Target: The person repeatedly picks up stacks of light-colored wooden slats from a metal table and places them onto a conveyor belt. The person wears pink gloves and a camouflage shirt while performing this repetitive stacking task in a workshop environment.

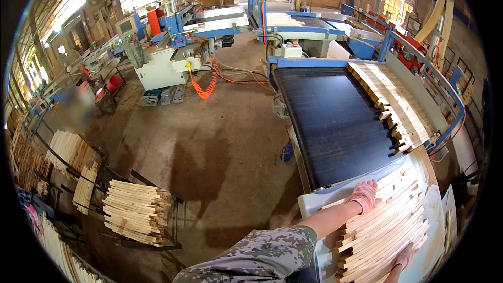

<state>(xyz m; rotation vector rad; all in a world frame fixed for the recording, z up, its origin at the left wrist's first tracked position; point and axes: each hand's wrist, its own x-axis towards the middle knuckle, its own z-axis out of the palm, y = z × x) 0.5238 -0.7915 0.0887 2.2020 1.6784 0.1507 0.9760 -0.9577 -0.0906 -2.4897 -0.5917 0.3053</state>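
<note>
While our gloved left hand [365, 195] lies flat with fingers together on the far edge of the slat stack [385, 236], our right hand [404, 257] presses flat against its near side on the white table [314, 202] beyond the black conveyor belt [335, 126].

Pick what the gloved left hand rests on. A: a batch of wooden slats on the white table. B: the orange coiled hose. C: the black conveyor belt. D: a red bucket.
A: the left hand lies flat on the slats gathered on the white table, short of the belt.
</note>
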